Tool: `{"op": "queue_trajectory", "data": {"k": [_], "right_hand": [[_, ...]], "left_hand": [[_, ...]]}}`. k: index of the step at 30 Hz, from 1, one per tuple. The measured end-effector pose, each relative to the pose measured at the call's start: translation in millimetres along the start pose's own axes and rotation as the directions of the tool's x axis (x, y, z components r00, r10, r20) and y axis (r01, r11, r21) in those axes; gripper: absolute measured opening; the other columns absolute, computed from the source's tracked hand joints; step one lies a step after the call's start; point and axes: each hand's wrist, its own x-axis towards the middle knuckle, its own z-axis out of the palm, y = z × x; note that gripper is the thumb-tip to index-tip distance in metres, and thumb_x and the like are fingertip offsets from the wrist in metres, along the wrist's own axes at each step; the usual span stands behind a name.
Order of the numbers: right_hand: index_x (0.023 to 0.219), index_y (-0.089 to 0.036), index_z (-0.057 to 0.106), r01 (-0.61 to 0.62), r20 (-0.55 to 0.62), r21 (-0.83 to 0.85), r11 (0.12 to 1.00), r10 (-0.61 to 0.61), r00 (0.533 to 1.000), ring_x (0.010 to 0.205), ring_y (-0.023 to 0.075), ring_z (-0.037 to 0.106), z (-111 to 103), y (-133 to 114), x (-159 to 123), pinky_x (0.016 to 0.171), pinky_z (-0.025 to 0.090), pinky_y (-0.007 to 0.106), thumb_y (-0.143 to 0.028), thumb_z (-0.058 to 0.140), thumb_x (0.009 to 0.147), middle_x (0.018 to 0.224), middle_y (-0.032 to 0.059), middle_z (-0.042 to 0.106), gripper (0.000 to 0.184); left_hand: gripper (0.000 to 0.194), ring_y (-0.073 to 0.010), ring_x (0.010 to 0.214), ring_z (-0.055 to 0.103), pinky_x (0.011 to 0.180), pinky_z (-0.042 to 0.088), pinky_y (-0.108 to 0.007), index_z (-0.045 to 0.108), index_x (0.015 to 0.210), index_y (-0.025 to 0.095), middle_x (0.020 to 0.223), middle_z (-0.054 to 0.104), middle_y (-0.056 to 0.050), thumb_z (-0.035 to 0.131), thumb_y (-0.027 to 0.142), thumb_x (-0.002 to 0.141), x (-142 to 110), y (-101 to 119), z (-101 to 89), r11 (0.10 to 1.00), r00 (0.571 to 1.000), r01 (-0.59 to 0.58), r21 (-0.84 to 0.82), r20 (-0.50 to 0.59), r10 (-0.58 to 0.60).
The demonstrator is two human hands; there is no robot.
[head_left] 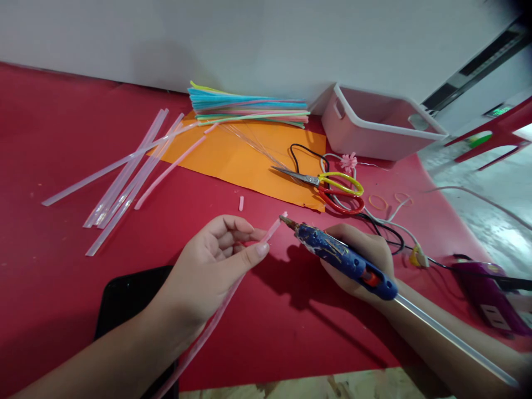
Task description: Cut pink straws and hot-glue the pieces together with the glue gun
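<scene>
Between thumb and fingers, my left hand pinches a long pink pipe cleaner close to its upper end; its tail runs down past my wrist. My right hand is wrapped around a blue hot glue gun, with a clear glue stick jutting from its back. The gun's metal nozzle meets, or nearly meets, the pipe cleaner's tip. A short pink cut piece lies on the red table just beyond my left hand.
Scissors and cords lie on an orange sheet. Behind are colourful pipe cleaners and a pink bin. Clear glue sticks lie left, a black phone under my left arm, a purple power strip at right.
</scene>
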Motion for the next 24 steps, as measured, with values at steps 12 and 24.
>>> {"op": "queue_trajectory", "data": {"k": [12, 24], "right_hand": [[0.087, -0.025, 0.057, -0.03, -0.023, 0.037, 0.999, 0.031, 0.999, 0.045, 0.0097, 0.053, 0.3, -2.2, 2.5, 0.046, 0.039, 0.024, -0.017, 0.064, 0.077, 0.065, -0.0038, 0.064, 0.015], [0.089, -0.026, 0.057, 0.1, -0.156, 0.092, 0.991, -0.085, 0.984, 0.057, 0.0161, 0.061, -1.0, -4.1, -1.9, 0.053, 0.048, 0.028, -0.017, 0.067, 0.081, 0.071, 0.001, 0.066, 0.015]], "left_hand": [[0.023, -0.0044, 0.066, 0.064, 0.063, 0.049, -0.012, 0.063, 0.08, 0.019, 0.075, 0.074, 0.006, 0.082, 0.009, 0.071, -0.4, -0.3, -1.9, 0.997, 0.999, 0.038, -0.069, 0.034, -0.036], [0.022, -0.005, 0.059, 0.065, 0.06, 0.052, -0.012, 0.064, 0.079, 0.017, 0.072, 0.074, 0.004, 0.082, 0.008, 0.071, -0.9, 0.9, 1.1, 0.982, 0.988, 0.135, -0.13, 0.091, -0.124]]}}
